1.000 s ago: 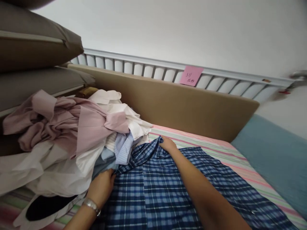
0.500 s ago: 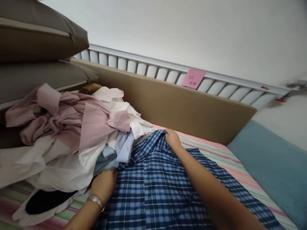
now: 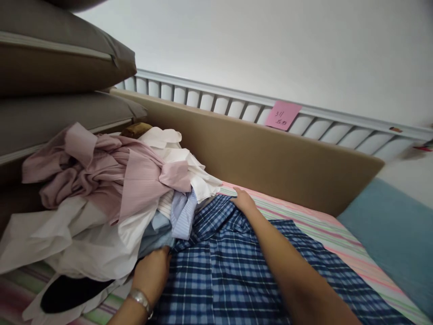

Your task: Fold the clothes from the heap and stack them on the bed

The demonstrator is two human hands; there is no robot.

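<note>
A blue plaid shirt (image 3: 243,266) lies spread over the bed, its upper part bunched and partly under the clothes pile. My left hand (image 3: 154,271), with a silver bracelet at its wrist, is closed on the shirt's left edge, fingertips partly hidden. At the shirt's far upper edge, my right hand (image 3: 244,201) touches the cloth with its fingers loosened and one stretched out. Beside my left hand sit a light blue garment (image 3: 157,234) and a blue-striped cloth (image 3: 182,214).
Heaped at left are a pink garment (image 3: 142,180) and white clothes (image 3: 91,243). Grey-brown cushions (image 3: 67,113) are stacked behind them. A tan board (image 3: 270,158) stands along the striped bed sheet (image 3: 304,225), before a white radiator (image 3: 219,106) with a pink note (image 3: 283,114).
My right hand has loosened its grip, and the shirt's raised upper edge has sunk flatter. My left hand stays at the shirt's edge. The view has shifted slightly left and up.
</note>
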